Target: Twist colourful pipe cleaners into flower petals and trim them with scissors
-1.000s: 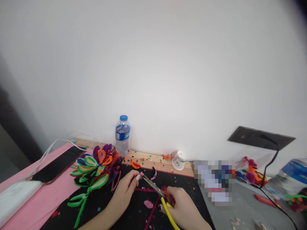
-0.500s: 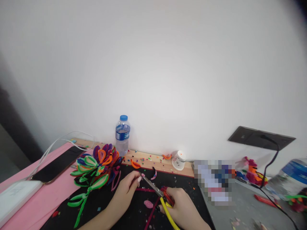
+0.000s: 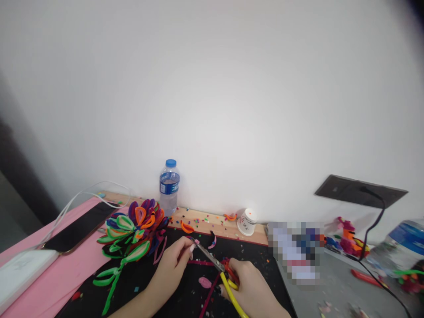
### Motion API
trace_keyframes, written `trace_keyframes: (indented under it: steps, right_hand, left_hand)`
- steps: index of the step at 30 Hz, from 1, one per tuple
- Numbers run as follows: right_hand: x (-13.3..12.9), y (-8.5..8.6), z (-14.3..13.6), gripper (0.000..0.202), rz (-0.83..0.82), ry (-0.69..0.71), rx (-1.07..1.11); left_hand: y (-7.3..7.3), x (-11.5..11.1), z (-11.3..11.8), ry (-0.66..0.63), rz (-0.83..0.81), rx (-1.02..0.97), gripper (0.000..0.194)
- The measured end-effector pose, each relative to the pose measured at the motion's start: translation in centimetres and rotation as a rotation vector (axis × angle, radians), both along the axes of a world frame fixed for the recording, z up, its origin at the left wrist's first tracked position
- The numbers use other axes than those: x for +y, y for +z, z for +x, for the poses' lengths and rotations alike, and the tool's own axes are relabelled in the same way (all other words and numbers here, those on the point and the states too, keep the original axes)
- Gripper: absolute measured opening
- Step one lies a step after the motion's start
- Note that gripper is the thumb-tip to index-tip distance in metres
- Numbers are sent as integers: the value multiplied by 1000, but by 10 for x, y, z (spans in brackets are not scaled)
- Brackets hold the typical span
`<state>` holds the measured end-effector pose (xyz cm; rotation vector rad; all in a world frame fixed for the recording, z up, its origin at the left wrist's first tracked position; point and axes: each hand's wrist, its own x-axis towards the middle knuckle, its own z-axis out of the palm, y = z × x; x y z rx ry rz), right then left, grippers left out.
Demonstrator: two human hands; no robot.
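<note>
My right hand (image 3: 248,280) is closed around scissors (image 3: 210,257) with yellow and red handles, their metal blades pointing up and left. The blade tips reach the fingertips of my left hand (image 3: 175,260), which pinches a small pipe cleaner piece (image 3: 197,242), dark with a pink end and mostly hidden by the fingers. Below the blades a magenta pipe cleaner (image 3: 208,296) lies across the black mat (image 3: 179,296). A pink oval petal (image 3: 205,282) rests between my hands. Left of them is a many-coloured pipe cleaner flower (image 3: 139,225) with a green stem.
A water bottle (image 3: 169,187) and an upturned paper cup (image 3: 247,222) stand by the wall among scattered bits. A phone (image 3: 81,226) and a white box (image 3: 26,276) with a cable lie on pink paper at left. At right are another bottle (image 3: 402,247) and a black cord (image 3: 367,229).
Hardly anything differs. The scissors and my right hand have shifted very slightly, while my left hand keeps its pinch in the same place.
</note>
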<state>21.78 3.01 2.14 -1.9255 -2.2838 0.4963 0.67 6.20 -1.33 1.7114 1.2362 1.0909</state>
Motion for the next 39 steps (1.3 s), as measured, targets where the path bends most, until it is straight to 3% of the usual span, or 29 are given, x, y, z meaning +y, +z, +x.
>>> trace_keyframes:
  steps: [10,19,31,39]
  right_hand:
    - [-2,6,-3,22,-24,-8,-34]
    - [3,-1,-1,23,64,24,-20]
    - [4,-3,5,25,59,56,-33]
    - [1,0,1,22,21,9,-48]
  left_hand:
    - [-6,0,-2,39,-26,-15,22]
    - [-4,0,-1,28,-51,-33,24]
    - [-3,0,-1,-21,-96,-80,24]
    - [-4,0,-1,10,-63,-57,22]
